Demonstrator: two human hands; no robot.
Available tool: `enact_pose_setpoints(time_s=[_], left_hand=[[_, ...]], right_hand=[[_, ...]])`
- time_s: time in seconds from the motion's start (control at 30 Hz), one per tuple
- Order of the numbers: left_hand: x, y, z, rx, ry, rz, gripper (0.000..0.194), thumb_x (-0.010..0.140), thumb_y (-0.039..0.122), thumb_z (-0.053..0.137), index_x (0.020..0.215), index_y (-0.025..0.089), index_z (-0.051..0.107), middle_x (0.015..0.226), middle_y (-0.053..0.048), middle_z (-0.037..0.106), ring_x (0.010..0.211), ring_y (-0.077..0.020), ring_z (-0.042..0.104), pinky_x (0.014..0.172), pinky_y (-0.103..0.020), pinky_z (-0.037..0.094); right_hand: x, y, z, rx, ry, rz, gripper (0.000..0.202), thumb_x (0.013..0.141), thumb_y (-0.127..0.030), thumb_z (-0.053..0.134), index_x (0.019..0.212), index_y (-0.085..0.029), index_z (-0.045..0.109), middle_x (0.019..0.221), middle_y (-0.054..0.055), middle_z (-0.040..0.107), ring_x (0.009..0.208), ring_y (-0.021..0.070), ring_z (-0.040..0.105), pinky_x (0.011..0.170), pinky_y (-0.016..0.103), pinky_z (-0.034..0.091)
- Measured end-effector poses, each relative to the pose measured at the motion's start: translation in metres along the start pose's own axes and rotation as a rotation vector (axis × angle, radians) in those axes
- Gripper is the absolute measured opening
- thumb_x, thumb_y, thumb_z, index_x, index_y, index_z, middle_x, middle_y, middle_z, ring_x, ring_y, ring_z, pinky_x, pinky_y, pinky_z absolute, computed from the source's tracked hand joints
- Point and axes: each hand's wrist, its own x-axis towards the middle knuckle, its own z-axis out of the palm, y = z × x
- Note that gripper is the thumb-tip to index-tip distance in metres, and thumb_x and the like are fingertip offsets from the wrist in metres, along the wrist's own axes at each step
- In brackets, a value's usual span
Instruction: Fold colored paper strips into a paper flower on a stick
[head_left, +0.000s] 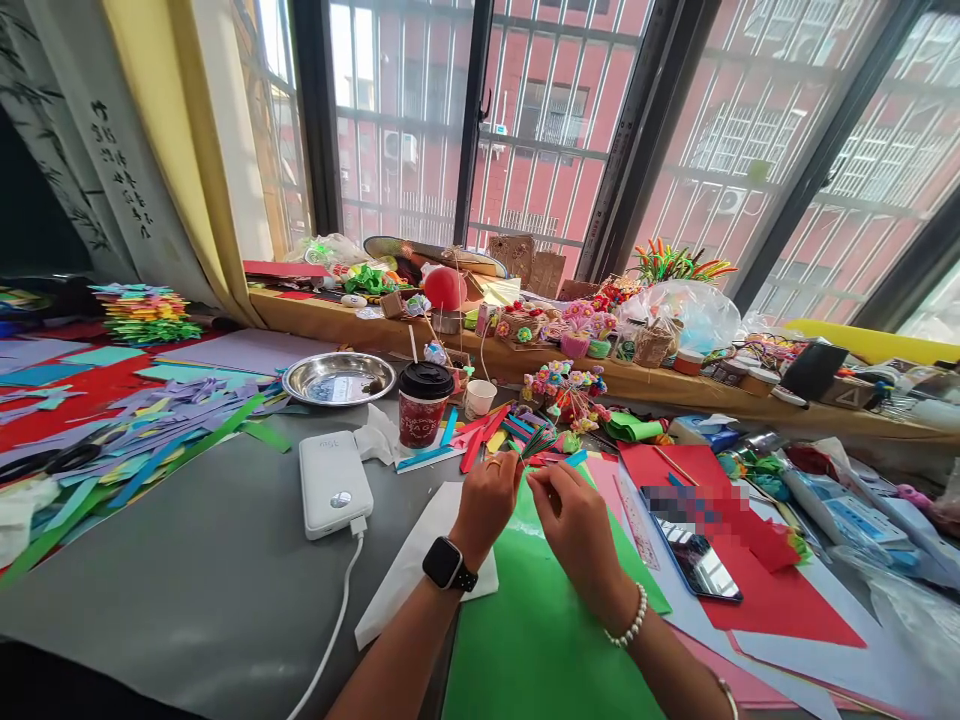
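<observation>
My left hand (486, 503), with a black watch at the wrist, is closed on a small bundle of thin green strips (541, 440) that fans out above its fingertips. Close beside it on the right, my right hand (570, 515) has its thumb and fingers pinched near the base of the strips. What that pinch holds is too small to make out. Both hands are over the upper part of a green paper sheet (544, 640). White paper (420, 560) lies partly under the left wrist.
A lidded red cup (424, 415), a paper cup (480, 398) and a metal plate (339, 379) stand behind. A white power bank (335, 485) with a cable lies left. At right are a phone (697, 555) and red paper (780, 590). Scissors (71, 455) and paper strips lie far left.
</observation>
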Motion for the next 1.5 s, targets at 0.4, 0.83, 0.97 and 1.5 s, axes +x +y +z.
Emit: enact_pose_setpoints(time_s=[0.4,0.83,0.97,1.5], left_hand=[[-0.001,-0.002,-0.002,-0.281,0.086,-0.024,0.027,0.086,0.026,0.028,0.078,0.014,0.051,0.053,-0.001,0.056,0.047,-0.0122,0.053,0.046,-0.021,0.037],[-0.005,0.004,0.001,-0.354,0.023,-0.042,0.029,0.085,0.029,0.029,0.086,0.014,0.054,0.061,-0.003,0.061,0.052,-0.013,0.056,0.048,-0.022,0.041],[-0.004,0.005,-0.001,-0.395,-0.008,-0.035,0.03,0.085,0.027,0.029,0.101,0.015,0.051,0.072,-0.005,0.064,0.057,-0.0129,0.058,0.054,-0.022,0.044],[-0.003,0.014,0.0,-0.515,-0.151,-0.004,0.033,0.086,0.028,0.026,0.096,0.012,0.054,0.071,-0.008,0.066,0.059,-0.0157,0.06,0.051,-0.024,0.046]], right_hand=[[-0.003,0.002,-0.006,0.796,-0.156,0.439,0.024,0.07,-0.037,0.054,0.062,-0.014,0.054,0.054,-0.001,0.05,0.048,0.0083,0.041,0.045,0.021,0.032],[0.002,0.017,-0.022,0.934,-0.323,0.53,0.025,0.067,-0.038,0.058,0.061,-0.014,0.052,0.049,-0.005,0.039,0.041,0.0036,0.024,0.039,0.021,0.015],[0.0,0.022,-0.02,0.991,-0.38,0.524,0.026,0.068,-0.039,0.057,0.062,-0.015,0.05,0.049,-0.007,0.035,0.041,0.0032,0.022,0.039,0.021,0.013],[0.01,0.048,-0.023,0.863,-0.443,0.465,0.031,0.065,-0.04,0.059,0.078,-0.013,0.053,0.045,-0.008,0.038,0.04,0.0037,0.029,0.036,0.019,0.014]])
